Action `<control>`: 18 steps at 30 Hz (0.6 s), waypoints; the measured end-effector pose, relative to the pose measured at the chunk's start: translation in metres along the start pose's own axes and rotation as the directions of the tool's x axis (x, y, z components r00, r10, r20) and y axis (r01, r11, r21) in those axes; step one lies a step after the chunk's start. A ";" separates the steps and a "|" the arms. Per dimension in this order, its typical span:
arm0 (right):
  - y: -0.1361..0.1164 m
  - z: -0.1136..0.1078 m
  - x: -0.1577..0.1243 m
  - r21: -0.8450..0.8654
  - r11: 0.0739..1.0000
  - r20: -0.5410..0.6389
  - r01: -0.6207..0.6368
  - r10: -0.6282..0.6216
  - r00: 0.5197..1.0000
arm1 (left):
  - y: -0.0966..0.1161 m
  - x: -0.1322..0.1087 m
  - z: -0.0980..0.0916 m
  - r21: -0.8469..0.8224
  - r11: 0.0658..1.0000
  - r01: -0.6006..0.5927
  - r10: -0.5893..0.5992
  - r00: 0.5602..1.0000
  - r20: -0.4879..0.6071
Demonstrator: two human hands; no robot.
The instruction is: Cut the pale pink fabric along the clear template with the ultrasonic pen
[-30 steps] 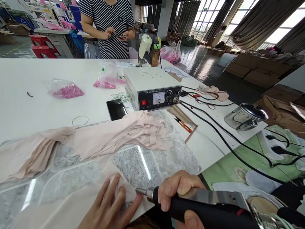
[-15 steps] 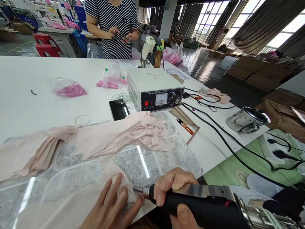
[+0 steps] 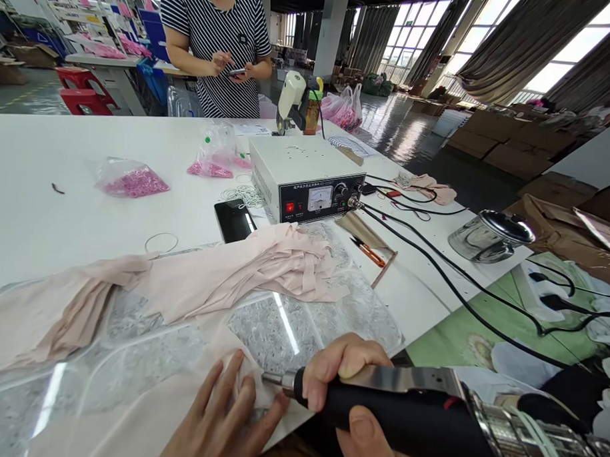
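Fabric [image 3: 153, 410], pale pink, is pinned flat at the near edge of the desk [image 3: 60, 220] by the left hand [image 3: 223, 419], fingers spread, so it lies smooth under the metal tip of the handheld welding tool [image 3: 403, 412], whose black grip is wrapped by the closed right hand [image 3: 349, 390].

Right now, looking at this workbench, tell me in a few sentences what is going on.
The person's left hand lies flat, fingers spread, on pale pink fabric at the near edge of the white table. The right hand grips a black tool, its metal tip at the fabric beside that hand. A white box with a dial stands behind, black cables running from it. Across the table a person in a striped top holds a phone.
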State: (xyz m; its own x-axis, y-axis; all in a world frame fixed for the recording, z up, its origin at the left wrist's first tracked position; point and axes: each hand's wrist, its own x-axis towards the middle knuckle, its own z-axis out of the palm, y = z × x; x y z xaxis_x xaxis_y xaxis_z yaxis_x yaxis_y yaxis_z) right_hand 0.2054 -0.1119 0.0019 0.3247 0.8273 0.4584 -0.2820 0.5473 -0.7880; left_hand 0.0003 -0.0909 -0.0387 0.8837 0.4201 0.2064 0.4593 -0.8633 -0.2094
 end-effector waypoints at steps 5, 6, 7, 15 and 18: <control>0.006 0.003 0.001 -0.040 0.999 -0.033 0.023 -0.025 0.999 | -0.010 0.001 0.002 0.062 0.994 -0.089 0.093 0.994 -0.065; 0.008 0.003 0.002 -0.043 0.999 -0.031 0.030 -0.031 0.999 | -0.012 0.001 0.003 0.072 0.992 -0.108 0.114 0.990 -0.079; 0.008 0.003 0.002 -0.043 0.998 -0.028 0.036 -0.037 0.999 | -0.013 0.002 0.003 0.080 0.989 -0.123 0.130 0.988 -0.089; 0.012 -0.002 0.000 -0.073 0.997 0.015 0.009 -0.008 1.000 | -0.010 0.005 -0.001 0.039 0.997 -0.064 0.066 0.996 -0.066; 0.013 -0.004 0.001 -0.079 0.996 0.002 -0.030 0.030 1.000 | -0.016 0.009 -0.002 0.020 0.992 -0.128 0.129 0.981 -0.148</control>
State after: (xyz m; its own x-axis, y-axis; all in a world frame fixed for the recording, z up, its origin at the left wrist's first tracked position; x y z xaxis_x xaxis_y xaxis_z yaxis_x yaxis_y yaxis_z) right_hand 0.2057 -0.1047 -0.0091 0.3138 0.8438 0.4353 -0.2191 0.5104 -0.8315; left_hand 0.0004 -0.0739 -0.0317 0.9126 0.2591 0.3163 0.3445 -0.9039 -0.2535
